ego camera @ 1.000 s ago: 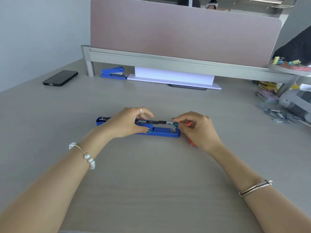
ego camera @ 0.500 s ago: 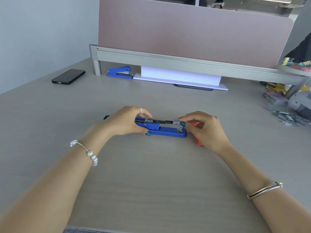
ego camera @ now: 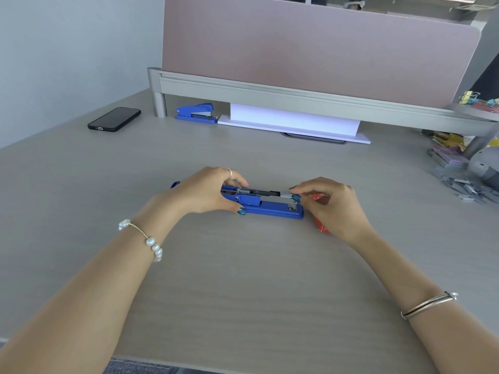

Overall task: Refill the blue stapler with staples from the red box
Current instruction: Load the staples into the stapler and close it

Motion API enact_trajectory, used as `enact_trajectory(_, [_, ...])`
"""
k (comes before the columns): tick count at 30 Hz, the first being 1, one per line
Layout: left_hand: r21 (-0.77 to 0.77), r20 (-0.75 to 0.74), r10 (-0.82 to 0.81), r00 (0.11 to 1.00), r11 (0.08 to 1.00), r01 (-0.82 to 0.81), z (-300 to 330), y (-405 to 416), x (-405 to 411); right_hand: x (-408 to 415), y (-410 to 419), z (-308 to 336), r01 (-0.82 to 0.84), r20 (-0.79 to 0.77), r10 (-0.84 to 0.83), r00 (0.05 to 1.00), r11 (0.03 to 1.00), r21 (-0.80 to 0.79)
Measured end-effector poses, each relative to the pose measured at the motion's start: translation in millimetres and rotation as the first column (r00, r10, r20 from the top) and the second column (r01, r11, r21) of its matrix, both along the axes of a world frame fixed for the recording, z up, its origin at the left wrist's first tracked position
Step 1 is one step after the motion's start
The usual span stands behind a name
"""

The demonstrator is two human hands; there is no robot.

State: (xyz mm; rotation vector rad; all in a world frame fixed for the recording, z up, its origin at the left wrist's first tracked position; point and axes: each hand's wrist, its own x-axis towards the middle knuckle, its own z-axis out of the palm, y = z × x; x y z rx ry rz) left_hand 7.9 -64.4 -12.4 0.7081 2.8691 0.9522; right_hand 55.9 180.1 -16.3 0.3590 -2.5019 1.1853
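Now blue stapler [ego camera: 272, 207] between both hands' fingers [ego camera: 296, 197]

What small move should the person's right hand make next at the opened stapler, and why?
Probably slide the staple strip further into the open channel of the blue stapler. The right hand pinches it at the channel's front end, while the left hand steadies the stapler body on the desk.

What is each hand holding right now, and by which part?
The left hand grips the opened blue stapler at its hinge end. The right hand pinches a thin silver staple strip by its outer end, at the stapler's front.
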Motion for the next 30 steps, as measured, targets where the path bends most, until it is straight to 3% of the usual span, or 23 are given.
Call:
enact_trajectory(7, [-0.006,0.022,0.011,1.000,1.000,-0.011,2,-3,0,1,-9,-2,-0.036,-0.001,0.036,0.999,0.998,0.046])
enact_trajectory(12, [-0.014,0.039,0.087,0.995,0.996,-0.086,4,-19,-3,7,-11,3,-0.040,-0.006,0.042,0.999,0.985,0.168])
enact_trajectory(17, [-0.026,0.047,0.130,0.990,0.991,-0.129,6,-33,-8,4,-8,1,0.007,-0.028,-0.002,1.000,0.982,0.191])
enact_trajectory(21, [-0.024,0.137,0.144,0.980,0.990,-0.142,8,-46,-8,-2,-1,-4,0.041,-0.007,-0.040,0.999,0.985,0.166])
enact_trajectory(25, [0.072,0.137,0.170,0.976,0.981,-0.180,9,-51,-7,-1,-2,-3,0.013,0.035,-0.017,0.999,0.992,0.125])
enact_trajectory(30, [0.346,0.030,0.222,0.974,0.912,-0.219,21,-41,3,0,2,-2,0.047,0.104,-0.047,0.993,0.999,0.008])
